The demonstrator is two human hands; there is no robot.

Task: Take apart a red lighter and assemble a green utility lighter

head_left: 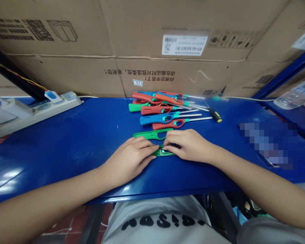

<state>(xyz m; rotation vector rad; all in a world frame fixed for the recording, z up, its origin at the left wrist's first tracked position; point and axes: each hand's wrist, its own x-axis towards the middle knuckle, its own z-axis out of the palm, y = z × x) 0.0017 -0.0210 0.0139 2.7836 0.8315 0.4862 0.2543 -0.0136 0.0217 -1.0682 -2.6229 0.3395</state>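
Observation:
My left hand [134, 154] is closed on the left end of an opened green lighter half [164, 153], which lies on the blue table. My right hand [184, 144] pinches at the inside of the same half; what sits between its fingertips is too small to make out. A thin white wire shows inside this half. Just behind it lies the other green casing half [148, 135], hollow side up, its right end partly covered by my right hand. Farther back is a pile of long-nosed gas lighters [159, 110] in red, blue, orange and green.
A black and yellow screwdriver [215, 115] lies at the pile's right. The power strip [43, 112] with plugs is at the left, a blurred-out phone-like object [265, 144] at the right. Cardboard boxes [86, 74] wall off the back; a plastic bottle [292, 96] lies far right.

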